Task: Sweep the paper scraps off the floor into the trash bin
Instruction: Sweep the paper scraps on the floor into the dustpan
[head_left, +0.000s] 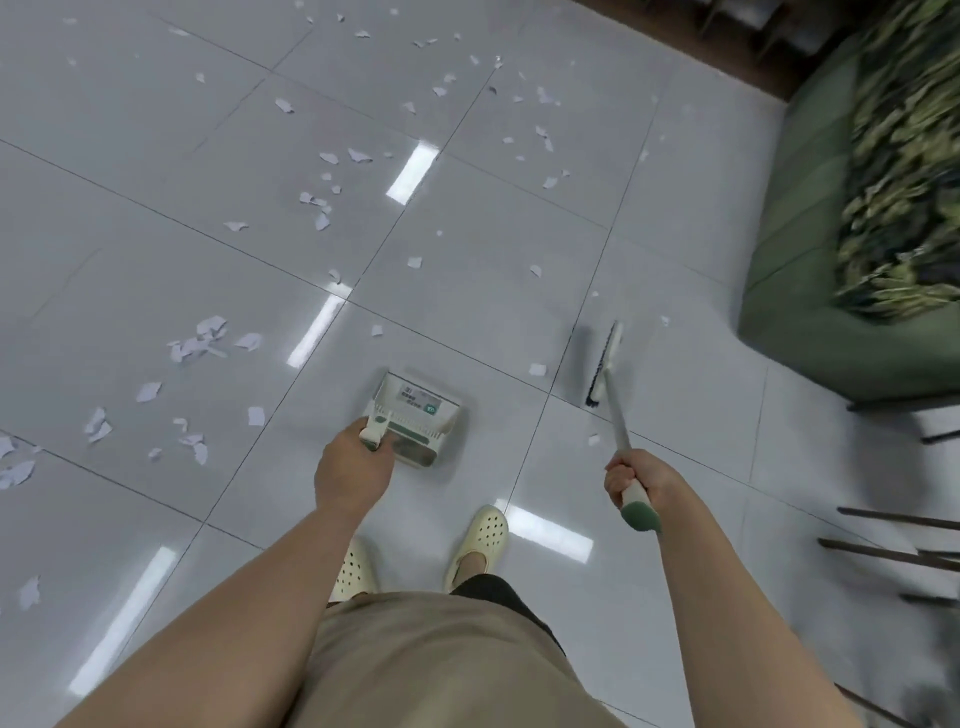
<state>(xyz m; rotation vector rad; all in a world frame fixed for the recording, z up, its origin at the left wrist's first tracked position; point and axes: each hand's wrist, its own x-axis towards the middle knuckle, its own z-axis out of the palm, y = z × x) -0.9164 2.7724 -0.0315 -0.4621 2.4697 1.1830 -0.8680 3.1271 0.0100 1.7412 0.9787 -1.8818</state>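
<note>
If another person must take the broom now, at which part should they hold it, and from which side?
Probably the bare pale shaft, between the brush head on the floor and the right hand gripping near the green handle end. The broom leans toward the person, so come from above and wrap the fingers around the thin round pole.

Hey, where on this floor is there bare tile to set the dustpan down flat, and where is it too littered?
Bare tile lies just ahead of the dustpan, between it and the broom head, with only a stray scrap there. The tiles around the feet are also bare. It is crowded to the left, where a scrap cluster lies, and farther ahead across the tiles toward the green sofa.
</note>
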